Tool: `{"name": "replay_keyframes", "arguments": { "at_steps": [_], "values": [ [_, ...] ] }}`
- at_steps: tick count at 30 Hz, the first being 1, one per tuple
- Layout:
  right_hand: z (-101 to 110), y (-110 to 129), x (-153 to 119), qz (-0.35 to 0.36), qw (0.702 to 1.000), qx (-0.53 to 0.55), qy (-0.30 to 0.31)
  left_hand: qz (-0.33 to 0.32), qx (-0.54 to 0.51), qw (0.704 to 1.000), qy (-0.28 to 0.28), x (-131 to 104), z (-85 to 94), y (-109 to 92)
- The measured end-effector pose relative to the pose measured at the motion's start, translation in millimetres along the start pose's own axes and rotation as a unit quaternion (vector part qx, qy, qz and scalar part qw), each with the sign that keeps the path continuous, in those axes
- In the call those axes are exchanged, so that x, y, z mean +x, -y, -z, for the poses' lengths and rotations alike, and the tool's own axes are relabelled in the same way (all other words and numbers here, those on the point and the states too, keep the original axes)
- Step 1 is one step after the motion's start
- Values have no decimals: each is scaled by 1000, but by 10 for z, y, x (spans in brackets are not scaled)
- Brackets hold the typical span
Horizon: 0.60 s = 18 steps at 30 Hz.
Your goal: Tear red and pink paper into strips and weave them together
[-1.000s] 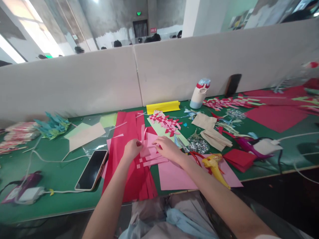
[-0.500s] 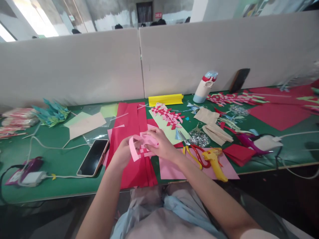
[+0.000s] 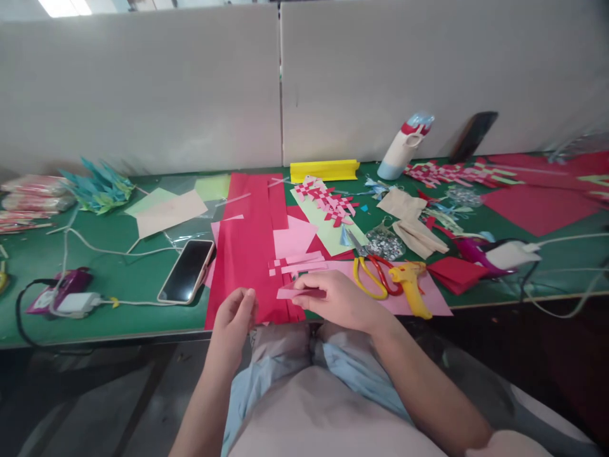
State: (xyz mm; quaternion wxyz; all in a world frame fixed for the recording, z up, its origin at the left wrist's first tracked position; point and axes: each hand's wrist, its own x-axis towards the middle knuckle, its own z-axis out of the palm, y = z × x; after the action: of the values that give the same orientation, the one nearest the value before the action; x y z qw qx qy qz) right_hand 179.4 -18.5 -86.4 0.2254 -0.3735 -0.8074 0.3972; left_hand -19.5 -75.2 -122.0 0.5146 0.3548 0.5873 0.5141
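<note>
In my right hand [image 3: 335,298], thumb and fingers pinch a pink paper strip [image 3: 286,293] just above the red paper. My left hand [image 3: 234,320] is closed, thumb against curled fingers, over the near part of the long red paper sheets [image 3: 245,254]; whatever it may hold is hidden. Between and beyond the hands lies a small red-and-pink woven paper piece [image 3: 278,266] with loose pink strips running to the right. Further back, finished-looking woven red-and-pink pieces [image 3: 328,202] rest on a pale green sheet [image 3: 335,235].
Right of my hands, scissors [image 3: 371,279] and a yellow glue gun [image 3: 410,289] lie on pink paper. A phone [image 3: 186,271] lies to the left, near white cables. At the back stand a yellow folded strip [image 3: 324,171], a bottle [image 3: 404,147] and a grey partition [image 3: 190,95].
My hands have moved apart and nearer to me. The woven piece that was between them now lies on the red paper. My right hand now pinches a pink strip. The view has tilted downward.
</note>
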Motion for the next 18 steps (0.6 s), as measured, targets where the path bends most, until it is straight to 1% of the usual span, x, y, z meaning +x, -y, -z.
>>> {"name": "replay_keyframes", "arguments": {
  "at_steps": [1, 2, 4, 6, 8, 10, 12, 14, 16, 18],
  "values": [
    [-16, 20, -52, -15, 1000, -7, 9, -43, 32, 998, -14, -63, 14, 30],
    [-38, 39, -98, -26, 999, -14, 16, -75, 60, 995, -6, -125, 24, 51],
    [-96, 74, -168, -38, 999, -26, 27, -117, 116, 985, 49, -234, 34, 76],
    [-160, 105, -217, -39, 998, -43, 35, -133, 167, 973, 93, -310, 38, 100],
    [-215, 125, -252, -37, 997, -55, 41, -127, 196, 967, 103, -345, 45, 138],
    [-254, 125, -278, -39, 997, -53, 39, -109, 194, 970, 103, -350, 63, 184],
    [-277, 100, -296, -38, 998, -42, 26, -92, 172, 975, 104, -338, 88, 222],
    [-291, 57, -307, -21, 999, -36, 1, -69, 139, 982, 112, -328, 115, 244],
    [-306, 10, -316, 3, 999, -35, -24, -37, 94, 987, 126, -324, 134, 259],
    [-326, -25, -325, 14, 999, -17, -30, -5, 57, 990, 133, -327, 141, 278]
  ]
}}
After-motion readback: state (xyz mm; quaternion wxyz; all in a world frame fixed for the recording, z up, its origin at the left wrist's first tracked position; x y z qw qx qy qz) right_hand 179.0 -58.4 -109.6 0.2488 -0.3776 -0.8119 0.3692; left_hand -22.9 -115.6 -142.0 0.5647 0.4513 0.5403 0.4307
